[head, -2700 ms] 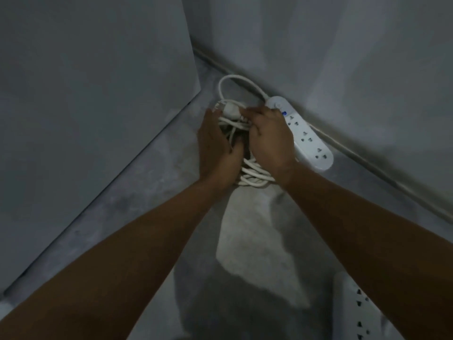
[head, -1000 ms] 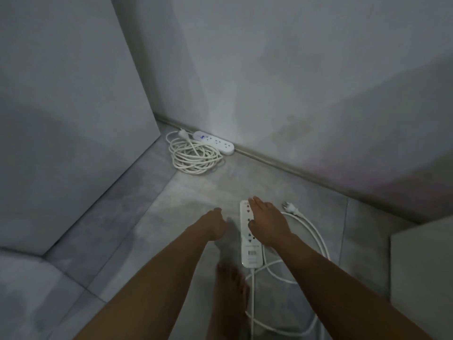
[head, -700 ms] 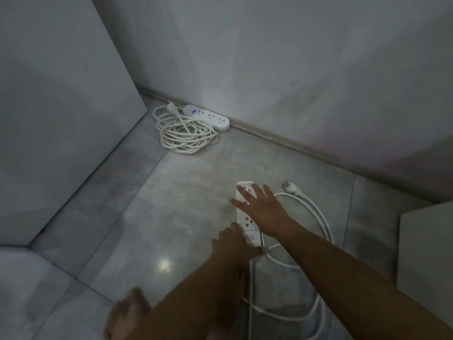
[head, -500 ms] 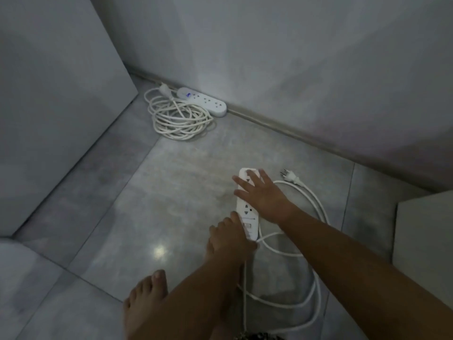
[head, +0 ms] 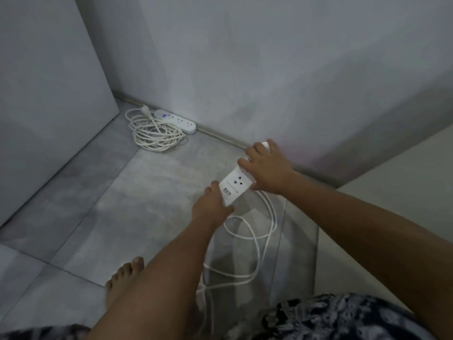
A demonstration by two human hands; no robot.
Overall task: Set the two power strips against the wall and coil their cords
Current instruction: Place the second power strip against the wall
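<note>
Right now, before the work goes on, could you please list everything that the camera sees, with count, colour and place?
wall: one, grey, behind.
floor: one, grey tiles.
panel: one, grey, left.
far power strip: one, white, on the floor along the wall, back left.
coiled cord: one, white, on the floor beside that strip.
near power strip: one, white, centre, angled toward the wall.
loose cord: one, white, uncoiled loops on the floor below the near strip.
bare foot: one, bottom left.
left hand: one, grips the near strip's near end.
right hand: one, grips its middle.
</note>
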